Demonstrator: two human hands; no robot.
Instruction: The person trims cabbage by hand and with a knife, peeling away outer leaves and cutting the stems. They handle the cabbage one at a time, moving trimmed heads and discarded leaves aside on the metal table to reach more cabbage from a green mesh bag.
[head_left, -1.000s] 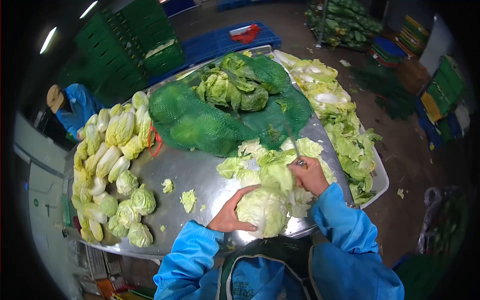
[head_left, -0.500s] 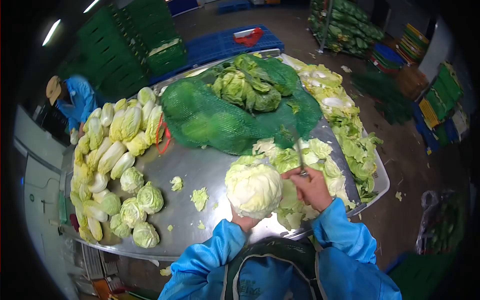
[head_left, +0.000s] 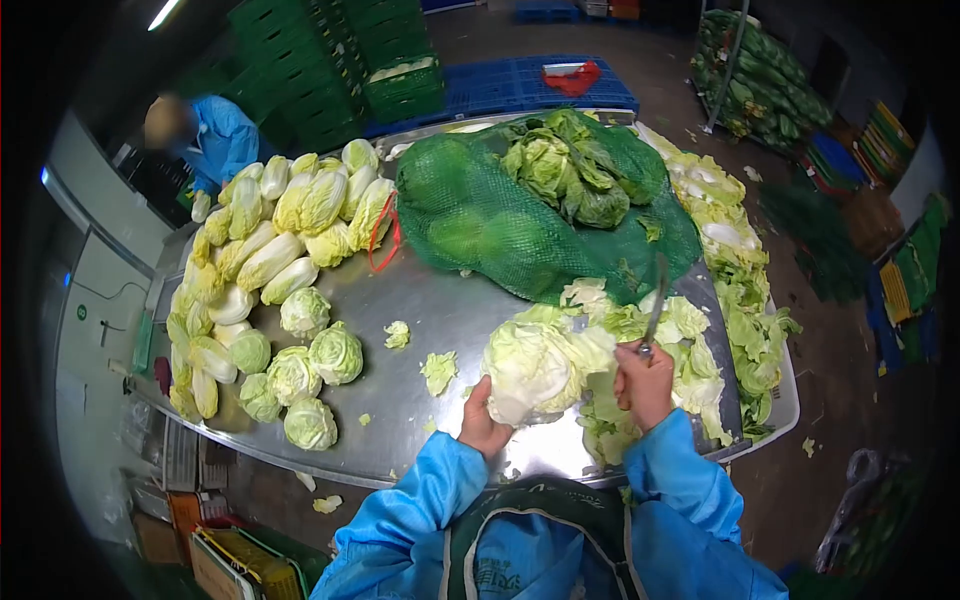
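Observation:
A pale round cabbage (head_left: pixel 530 368) rests in my left hand (head_left: pixel 485 420), with the thumb up along its lower left side. Its outer leaf flares out on the right, toward my right hand (head_left: pixel 645 383). That hand is closed around the handle of a knife (head_left: pixel 656 308), whose blade points up and away from me. Loose trimmed leaves (head_left: pixel 607 425) lie on the metal table (head_left: pixel 400 385) beneath and beside my right hand. Left of the cabbage are small leaf scraps (head_left: pixel 438 372).
Several round cabbages (head_left: pixel 295 376) and a pile of napa cabbages (head_left: pixel 270 260) sit at left. A green mesh sack (head_left: pixel 480 235) with a leafy cabbage (head_left: pixel 565 170) on it lies behind. A bin of leaves (head_left: pixel 785 400) borders the right. A person in blue (head_left: pixel 222 135) stands far left.
The view has swung left, so things appear farther right. My left hand has moved from beneath the cabbage to its left side, and a leaf now flares off the cabbage's right.

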